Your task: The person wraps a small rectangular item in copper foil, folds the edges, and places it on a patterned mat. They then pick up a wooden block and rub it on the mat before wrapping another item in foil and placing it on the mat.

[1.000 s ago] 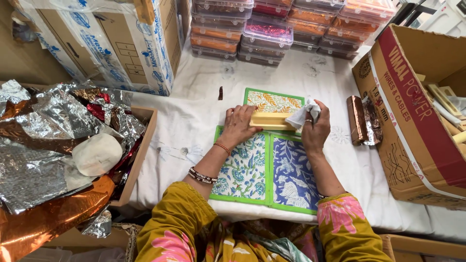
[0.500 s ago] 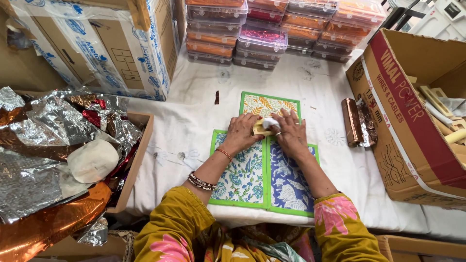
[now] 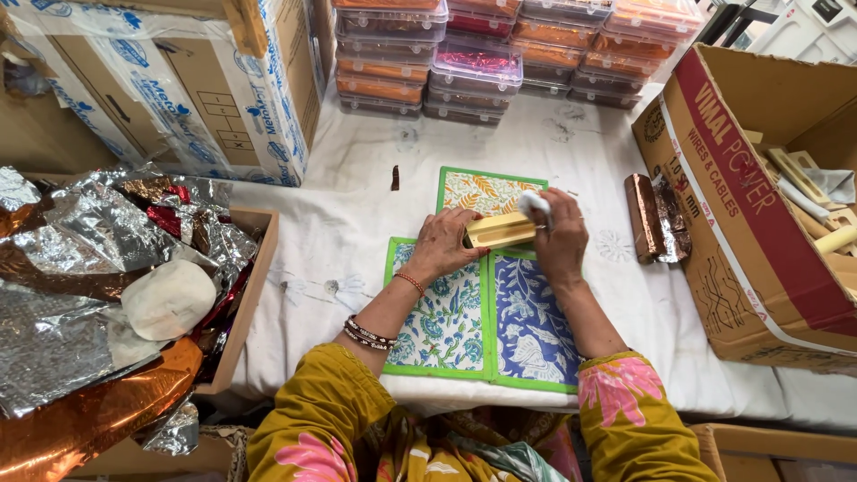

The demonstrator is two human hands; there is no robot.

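My left hand (image 3: 442,245) grips the left end of a pale yellow wooden block (image 3: 498,230) lying on the floral mats. My right hand (image 3: 560,236) is on the block's right end, with a small white cloth wad (image 3: 534,203) pinched in its fingers above the block. Under the block lie three green-edged printed mats: a yellow leaf one (image 3: 485,190) farthest from me, a blue-green floral one (image 3: 444,321) at left and a blue floral one (image 3: 531,328) at right. All rest on a white cloth-covered table (image 3: 357,205).
Stacked clear boxes of coloured items (image 3: 500,54) line the far edge. A large open cardboard box (image 3: 741,205) with wooden pieces stands at right, a copper foil packet (image 3: 650,217) beside it. At left, a tray of crumpled silver and copper foil (image 3: 98,268) and taped cartons (image 3: 178,80).
My right hand, which held the white cloth off to the block's right, came onto the block and now sits at its right end. The left hand stays on the block.
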